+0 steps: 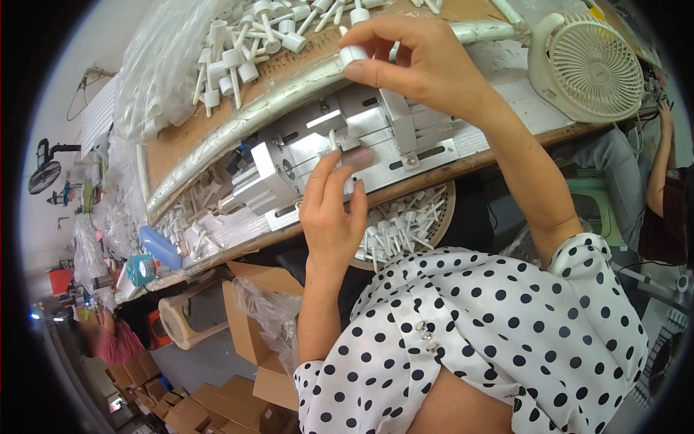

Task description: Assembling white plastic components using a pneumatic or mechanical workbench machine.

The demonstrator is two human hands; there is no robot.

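My right hand (426, 65) is raised over the far side of the bench, with thumb and fingers pinched round a white plastic cap (353, 56). If the cap has a stem, the fingers hide it. Lower and to the left, my left hand (329, 206) reaches to a silver metal jig (405, 134), its fingers apart and gripping nothing. Its longest fingertip is at the lower end of a white stemmed piece (334, 139) in the jig; whether they touch I cannot tell. A pinkish block (357, 158) lies beside that piece.
Many white stemmed caps (231, 61) lie heaped on a brown board behind a wrapped rail (260, 112). More fill a round basket (401, 230) below the bench edge. A cream fan (589, 69) stands at right. Cardboard boxes (238, 405) are at lower left. Other people work at both sides.
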